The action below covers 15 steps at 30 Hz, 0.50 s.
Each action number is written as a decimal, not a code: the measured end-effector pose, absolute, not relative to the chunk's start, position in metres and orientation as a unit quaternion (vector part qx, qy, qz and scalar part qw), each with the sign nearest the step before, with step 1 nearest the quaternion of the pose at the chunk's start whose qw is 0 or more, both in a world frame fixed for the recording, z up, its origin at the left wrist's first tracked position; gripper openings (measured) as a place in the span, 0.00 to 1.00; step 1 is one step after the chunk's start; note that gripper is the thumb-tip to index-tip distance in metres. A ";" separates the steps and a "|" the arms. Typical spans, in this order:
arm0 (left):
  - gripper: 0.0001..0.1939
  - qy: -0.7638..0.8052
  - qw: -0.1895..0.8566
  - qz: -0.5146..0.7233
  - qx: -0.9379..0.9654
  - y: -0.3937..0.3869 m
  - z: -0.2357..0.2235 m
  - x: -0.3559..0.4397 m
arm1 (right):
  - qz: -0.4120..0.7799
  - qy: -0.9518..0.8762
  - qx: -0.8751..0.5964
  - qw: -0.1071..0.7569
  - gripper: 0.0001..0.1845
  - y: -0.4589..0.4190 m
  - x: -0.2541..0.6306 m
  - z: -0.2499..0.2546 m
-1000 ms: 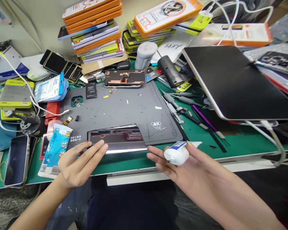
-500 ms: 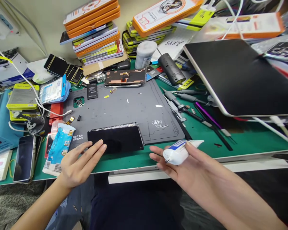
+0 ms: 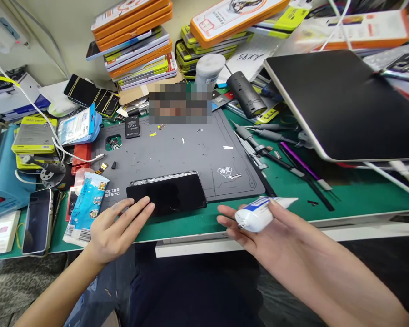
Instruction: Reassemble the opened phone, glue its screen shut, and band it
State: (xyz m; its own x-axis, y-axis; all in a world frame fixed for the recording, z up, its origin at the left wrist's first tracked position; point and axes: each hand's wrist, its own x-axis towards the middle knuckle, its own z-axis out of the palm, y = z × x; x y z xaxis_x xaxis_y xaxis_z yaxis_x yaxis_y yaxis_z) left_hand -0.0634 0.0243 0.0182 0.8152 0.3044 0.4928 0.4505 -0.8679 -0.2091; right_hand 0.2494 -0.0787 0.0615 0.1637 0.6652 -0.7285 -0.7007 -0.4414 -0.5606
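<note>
A black phone screen (image 3: 173, 194), with a thin frame edge showing along its far side, is tilted towards me at the front edge of the grey mat. My left hand (image 3: 117, 225) is at its near left corner, the fingers stretched across the glass; the thumb is hidden. A white tube with a blue band (image 3: 257, 217) lies in my right hand (image 3: 259, 236), between thumb and curled fingers, its tapered end pointing right. The tube is above the table's front edge, to the right of the phone and apart from it.
The grey mat (image 3: 170, 150) carries a small battery (image 3: 132, 126) and scraps. Right of it lie tweezers (image 3: 303, 168) and a black laptop-like slab (image 3: 347, 109). A blue wrapper (image 3: 88, 204) and phone (image 3: 37, 221) lie left. Stacked boxes (image 3: 136, 54) stand behind; a blurred patch hides one spot.
The view has shifted slightly. The screen's near right corner has drawn in closer to the frame behind it. Both hands keep nearly the same pose, the tube still in the right one.
</note>
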 end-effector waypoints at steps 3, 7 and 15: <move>0.27 -0.194 0.155 -0.224 -0.942 0.025 0.018 -0.063 | 0.641 0.013 -0.556 0.528 0.19 -0.079 0.249 0.061; 0.27 -0.192 0.150 -0.218 -0.945 0.026 0.017 -0.062 | 0.637 0.010 -0.560 0.530 0.18 -0.078 0.248 0.060; 0.28 -0.186 0.146 -0.216 -0.947 0.026 0.016 -0.061 | 0.645 0.003 -0.548 0.533 0.18 -0.081 0.252 0.053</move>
State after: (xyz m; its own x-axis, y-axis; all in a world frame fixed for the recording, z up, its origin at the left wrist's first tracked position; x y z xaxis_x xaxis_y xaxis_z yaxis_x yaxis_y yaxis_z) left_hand -0.0610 0.0255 0.0160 0.8369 0.2897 0.4644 0.4164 -0.8877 -0.1966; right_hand 0.2519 -0.0811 0.0530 0.1685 0.6840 -0.7098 -0.6911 -0.4315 -0.5799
